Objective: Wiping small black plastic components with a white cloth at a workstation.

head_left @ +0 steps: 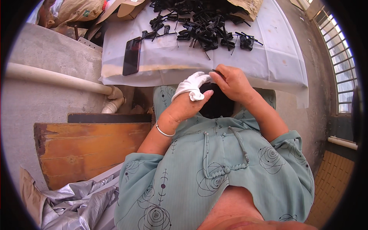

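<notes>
Your left hand (190,92), w/ a white glove only over the fingers, meets your right hand (232,82) above your lap. The right fingers pinch a thin dark piece (214,71), too small to tell what; left fingertips touch it. Behind, on the white-covered table (268,61), a black phone (132,56) lies at left. Further, a pile of black plastic clips (203,23), then cardboard boxes (128,8).

Open white sheet (184,57) at centre frame, just above the hands, free for passage. Blocked toward the top by a heap of black clips (203,23); dark phone (132,56) lying upper left.
</notes>
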A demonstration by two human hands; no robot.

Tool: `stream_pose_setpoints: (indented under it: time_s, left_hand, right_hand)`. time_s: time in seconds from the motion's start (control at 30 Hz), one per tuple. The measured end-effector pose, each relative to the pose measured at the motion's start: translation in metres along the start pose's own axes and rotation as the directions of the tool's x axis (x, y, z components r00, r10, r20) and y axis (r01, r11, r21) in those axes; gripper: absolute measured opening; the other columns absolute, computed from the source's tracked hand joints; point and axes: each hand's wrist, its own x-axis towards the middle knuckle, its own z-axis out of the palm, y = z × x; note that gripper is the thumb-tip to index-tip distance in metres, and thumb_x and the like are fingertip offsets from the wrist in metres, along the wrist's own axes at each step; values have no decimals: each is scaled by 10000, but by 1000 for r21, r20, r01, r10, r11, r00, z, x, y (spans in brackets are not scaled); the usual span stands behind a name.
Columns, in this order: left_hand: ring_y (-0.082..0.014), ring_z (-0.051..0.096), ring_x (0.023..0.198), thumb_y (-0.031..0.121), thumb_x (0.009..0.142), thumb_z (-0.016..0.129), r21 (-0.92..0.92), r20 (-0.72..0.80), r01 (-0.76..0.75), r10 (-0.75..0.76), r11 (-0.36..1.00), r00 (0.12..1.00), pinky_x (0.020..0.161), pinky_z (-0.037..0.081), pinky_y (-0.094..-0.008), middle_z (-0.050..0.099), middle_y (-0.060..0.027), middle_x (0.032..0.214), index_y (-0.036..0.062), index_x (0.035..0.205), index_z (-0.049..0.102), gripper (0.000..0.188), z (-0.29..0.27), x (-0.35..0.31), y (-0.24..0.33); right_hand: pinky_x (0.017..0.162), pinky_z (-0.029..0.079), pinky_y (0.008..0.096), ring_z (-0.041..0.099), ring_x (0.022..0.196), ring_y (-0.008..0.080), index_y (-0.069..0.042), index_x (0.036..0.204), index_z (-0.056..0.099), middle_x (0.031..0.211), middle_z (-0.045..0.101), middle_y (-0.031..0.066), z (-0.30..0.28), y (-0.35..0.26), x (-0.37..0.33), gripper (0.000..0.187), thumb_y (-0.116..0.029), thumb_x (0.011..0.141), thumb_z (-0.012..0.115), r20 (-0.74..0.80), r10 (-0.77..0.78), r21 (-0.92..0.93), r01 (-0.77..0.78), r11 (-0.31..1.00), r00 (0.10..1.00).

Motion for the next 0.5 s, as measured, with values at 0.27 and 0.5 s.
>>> stream_pose_setpoints:
  time_s: [0.27,0.5]
  left_hand:
    - [-183,619,772,197,933,433,-879,198,381,-506,286,839,549,487,-282,558,-131,1104,26,1146,489,278,12,11,-20]
    - [-95,512,533,271,924,459,-770,527,339,-240,-540,816,397,371,-211,615,-82,862,42,1049,519,268,21,24,-32]
  right_hand:
    - [550,446,429,576,638,328,-25,743,489,690,570,144,22,24,36,164,-168,798,551,-159,-20,-305,-30,952,987]
    - [491,399,315,490,525,213,-18,829,550,637,509,93,10,5,-16,152,-73,736,657,-38,-202,124,206,971,979]
